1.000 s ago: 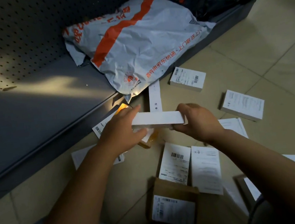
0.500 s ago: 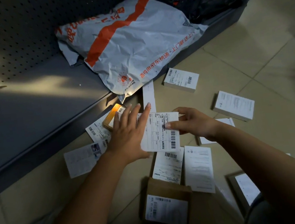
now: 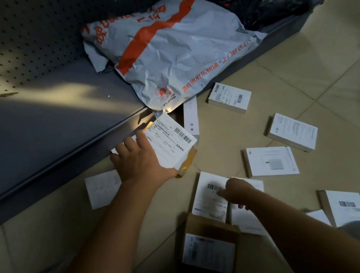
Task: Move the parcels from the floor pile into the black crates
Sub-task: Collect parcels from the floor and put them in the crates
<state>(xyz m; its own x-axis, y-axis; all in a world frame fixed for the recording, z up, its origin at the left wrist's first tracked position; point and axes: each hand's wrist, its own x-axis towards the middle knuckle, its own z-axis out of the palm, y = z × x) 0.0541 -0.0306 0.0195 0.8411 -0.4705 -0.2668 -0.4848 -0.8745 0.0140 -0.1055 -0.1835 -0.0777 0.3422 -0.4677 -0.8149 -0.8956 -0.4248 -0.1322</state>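
My left hand (image 3: 141,161) grips a white labelled box (image 3: 173,141) by its left edge and holds it tilted over an amber-taped parcel (image 3: 187,165), close to the shelf's front edge. My right hand (image 3: 238,191) is lower down and blurred, its fingers laid on a white parcel (image 3: 207,203) with a barcode label. Beside that one lies another white parcel (image 3: 248,221). Several more white boxes lie scattered on the tiled floor, among them one (image 3: 229,97), one (image 3: 291,131) and one (image 3: 270,161). No black crate is in view.
A grey low shelf (image 3: 48,120) with a pegboard back runs along the left. On it lie a large grey and orange courier bag (image 3: 175,53) and a black plastic bag (image 3: 271,0). A brown cardboard box (image 3: 210,246) sits just in front of me.
My right hand has let go of the labelled box and dropped to the parcels near me. The left hand alone now carries the box, moved up and left toward the shelf.
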